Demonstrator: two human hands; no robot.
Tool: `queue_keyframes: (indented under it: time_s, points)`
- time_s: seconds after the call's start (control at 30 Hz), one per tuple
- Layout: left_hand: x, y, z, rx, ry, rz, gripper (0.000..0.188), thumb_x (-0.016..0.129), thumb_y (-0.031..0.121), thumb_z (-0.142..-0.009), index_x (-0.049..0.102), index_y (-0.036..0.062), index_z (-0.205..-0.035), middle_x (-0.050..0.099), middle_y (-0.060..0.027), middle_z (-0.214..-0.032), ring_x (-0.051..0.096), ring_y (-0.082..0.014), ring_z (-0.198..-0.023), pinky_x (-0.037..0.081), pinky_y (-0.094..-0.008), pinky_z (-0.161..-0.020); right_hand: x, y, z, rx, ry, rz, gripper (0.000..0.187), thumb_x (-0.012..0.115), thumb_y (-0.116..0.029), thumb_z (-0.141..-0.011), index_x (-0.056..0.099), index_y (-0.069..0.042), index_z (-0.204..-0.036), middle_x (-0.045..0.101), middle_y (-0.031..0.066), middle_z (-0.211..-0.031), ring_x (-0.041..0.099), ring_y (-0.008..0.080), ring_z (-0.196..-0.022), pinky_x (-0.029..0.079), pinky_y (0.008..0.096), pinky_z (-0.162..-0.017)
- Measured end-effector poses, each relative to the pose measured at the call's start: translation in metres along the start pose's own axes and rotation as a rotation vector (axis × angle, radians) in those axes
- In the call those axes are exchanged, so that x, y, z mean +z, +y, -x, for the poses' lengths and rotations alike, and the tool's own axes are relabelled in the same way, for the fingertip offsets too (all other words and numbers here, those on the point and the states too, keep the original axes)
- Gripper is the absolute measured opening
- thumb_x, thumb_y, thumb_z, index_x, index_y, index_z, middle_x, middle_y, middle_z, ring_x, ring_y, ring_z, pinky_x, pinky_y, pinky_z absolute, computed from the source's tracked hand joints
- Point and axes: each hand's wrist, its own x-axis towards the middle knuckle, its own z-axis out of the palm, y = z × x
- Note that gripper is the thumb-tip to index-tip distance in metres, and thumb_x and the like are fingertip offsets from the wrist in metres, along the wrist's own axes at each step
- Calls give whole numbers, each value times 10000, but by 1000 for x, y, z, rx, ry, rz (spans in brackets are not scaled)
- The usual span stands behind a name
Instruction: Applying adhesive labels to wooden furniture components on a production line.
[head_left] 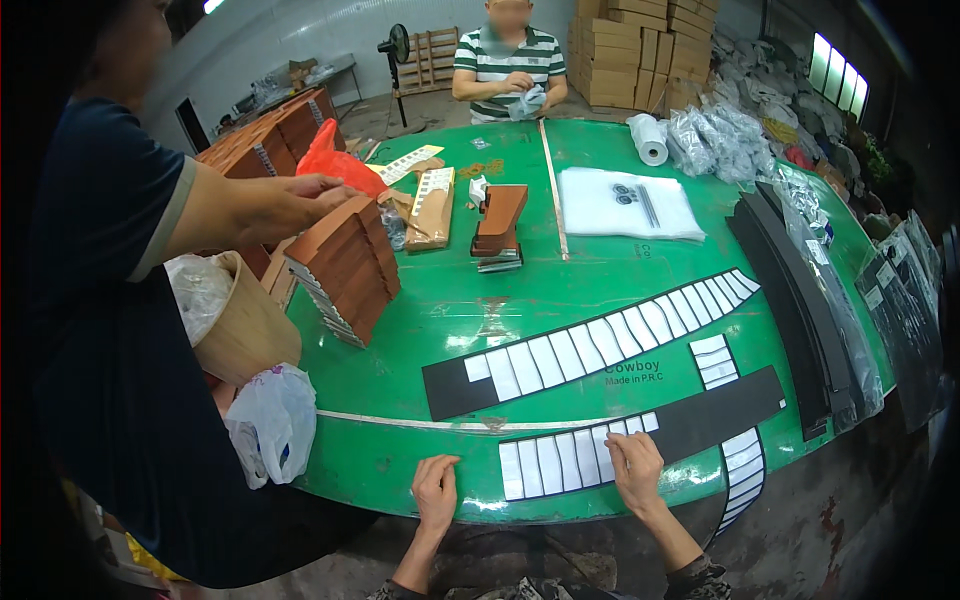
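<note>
A black strip lies along the near table edge, its left part covered by a row of white rectangular labels. Over that row is my right hand, thumb and fingers pinched together at the labels; what they hold, if anything, is too small to make out. My left hand rests at the table's edge, left of the strip, fingers curled in with nothing visible in them. Just beyond lies another black strip, labelled along most of its length. A narrow label strip passes under the near black strip and hangs over the edge.
On the green table are stacked brown pieces, clear plastic sheets, a plastic roll and dark strips. One person handles the brown stack at left; another stands across. A white bag hangs at left.
</note>
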Motion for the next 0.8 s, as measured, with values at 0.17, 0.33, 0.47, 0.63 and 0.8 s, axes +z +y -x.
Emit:
queue_keyframes:
  time_s: [0.17, 0.33, 0.47, 0.63, 0.8]
  points:
    - [0, 0, 1, -16, 4, 15, 143, 579, -72, -793, 652, -5, -896, 652, -124, -894, 607, -286, -829, 471, -361, -729, 2, -1, 0, -37, 17, -10, 130, 678, 21, -770, 657, -22, -891, 630, 63, -721, 569, 235, -653, 463, 343, -632]
    - [0, -1, 1, -15, 13, 25, 140, 579, -72, -793, 650, -6, -894, 652, -126, -896, 609, -287, -832, 472, -361, -728, 3, -2, 0, -70, 37, -18, 129, 687, -9, -776, 662, -29, -901, 598, 60, -686, 550, 231, -643, 454, 359, -621]
    - [0, -3, 1, -6, 24, 31, 138, 578, -75, -791, 648, -7, -890, 653, -128, -895, 610, -290, -832, 473, -362, -728, 4, -7, 7, 4, 17, -42, 128, 679, 6, -778, 661, -29, -900, 599, 61, -684, 552, 236, -645, 457, 366, -645]
    - [0, -2, 1, -6, 38, 42, 137, 580, -73, -791, 649, -5, -888, 653, -129, -888, 610, -290, -828, 474, -365, -727, 4, -12, 13, 8, 11, -51, 119, 677, 15, -775, 660, -19, -888, 600, 64, -680, 551, 236, -641, 453, 350, -632]
    - [0, -5, 3, -7, 42, 64, 130, 578, -66, -795, 649, -5, -886, 653, -128, -888, 610, -290, -832, 473, -366, -726, 0, -26, 13, 25, 14, -81, 128, 677, 13, -780, 661, -13, -905, 612, 59, -688, 553, 235, -640, 458, 351, -648]
